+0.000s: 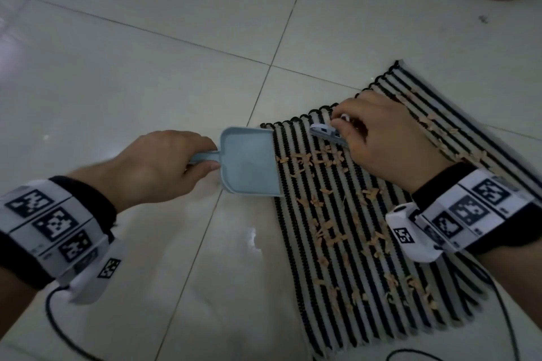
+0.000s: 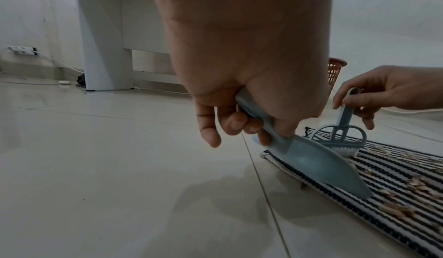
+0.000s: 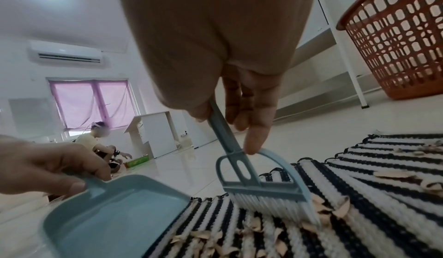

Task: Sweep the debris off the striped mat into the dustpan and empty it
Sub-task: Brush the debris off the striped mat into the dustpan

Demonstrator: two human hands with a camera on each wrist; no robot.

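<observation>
Left hand (image 1: pixel 164 164) with its grip curled round the handle of the blue dustpan (image 1: pixel 249 161), pan lip resting on the striped mat's (image 1: pixel 346 258) edge, right hand (image 1: pixel 381 141) pinching the small brush (image 3: pixel 261 190) handle, bristles on the mat, tan debris (image 1: pixel 328 228) scattered across the stripes, orange basket (image 3: pixel 395 40) on the tiled floor (image 1: pixel 146 53) beyond.

Left hand (image 1: pixel 164 165) fingers curled in grip; right hand (image 1: pixel 384 141) pinching, both wrists lowered

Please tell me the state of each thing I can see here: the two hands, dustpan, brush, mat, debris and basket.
left hand: grips the dustpan handle.
right hand: pinches the brush handle.
dustpan: empty, front lip on the mat's edge.
brush: bristles down on the mat.
striped mat: flat on the floor.
debris: scattered over the mat.
orange basket: upright on the floor.
</observation>
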